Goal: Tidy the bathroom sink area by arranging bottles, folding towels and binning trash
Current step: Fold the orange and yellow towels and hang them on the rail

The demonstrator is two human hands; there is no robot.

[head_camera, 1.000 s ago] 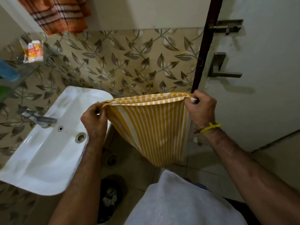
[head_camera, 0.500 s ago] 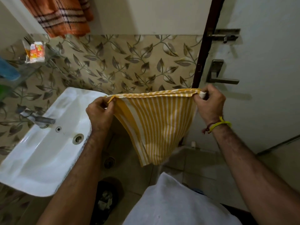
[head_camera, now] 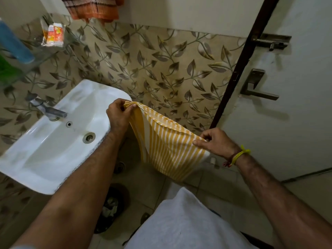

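A yellow-and-white striped towel (head_camera: 167, 146) hangs doubled in the air to the right of the white sink (head_camera: 53, 137). My left hand (head_camera: 119, 116) pinches its upper corners beside the sink's right rim. My right hand (head_camera: 215, 142), lower and nearer me, grips the opposite end of the top edge, so that edge slopes down to the right. The towel's loose fold dangles above the floor. A dark bin (head_camera: 112, 206) holding crumpled trash stands on the floor under the sink.
An orange striped towel (head_camera: 93, 8) hangs on the wall above. A glass shelf (head_camera: 34, 56) at left carries a blue bottle (head_camera: 14, 44), something green and a small orange-white packet (head_camera: 53, 35). A tap (head_camera: 48, 109) sits on the sink. The door with its handle (head_camera: 256, 88) stands right.
My right hand has dropped lower and toward me while the left rose slightly, tilting the towel's top edge. The view shifted, showing more of the wall and shelf.
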